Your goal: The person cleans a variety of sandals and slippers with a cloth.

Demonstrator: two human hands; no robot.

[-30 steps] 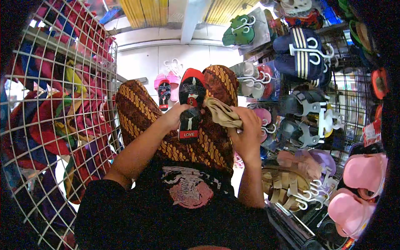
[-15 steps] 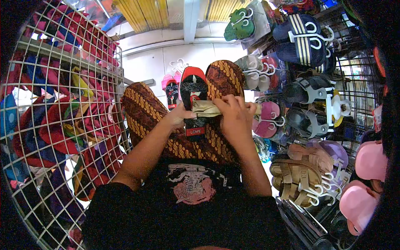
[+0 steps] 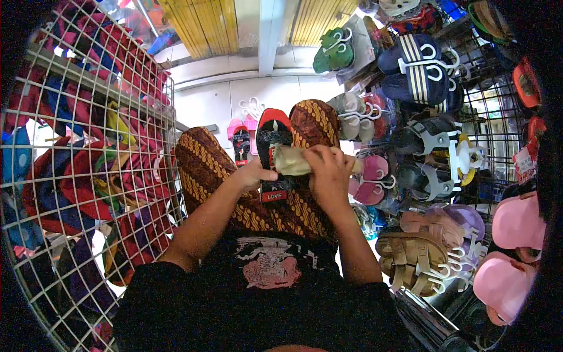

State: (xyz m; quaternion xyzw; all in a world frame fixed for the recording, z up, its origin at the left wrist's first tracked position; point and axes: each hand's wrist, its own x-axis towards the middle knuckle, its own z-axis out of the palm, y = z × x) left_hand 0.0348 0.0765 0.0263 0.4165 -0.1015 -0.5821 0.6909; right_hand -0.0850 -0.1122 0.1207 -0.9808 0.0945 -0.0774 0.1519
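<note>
- Head view: wire grid rack (image 3: 88,176) crowds the left edge and hanging sandals (image 3: 419,70) crowd the right, leaving a narrow gap between.
- Black-and-red sandal (image 3: 272,132) sits upright over the lap, with the fingers of the left hand (image 3: 252,174) clasping its edge.
- Beige cloth (image 3: 291,161) lies across it, pinched by the right hand (image 3: 328,176) fingers.

**Sandal (image 3: 273,134) between the knees (image 3: 202,164)**

Cloth (image 3: 291,161) lies across the sandal; left hand (image 3: 256,174) grips it at 8 o'clock; right hand (image 3: 328,171) clasps the cloth at 3 o'clock; wire rack (image 3: 88,176) at 9 o'clock; hung slippers (image 3: 419,73) at 2 o'clock.
</note>
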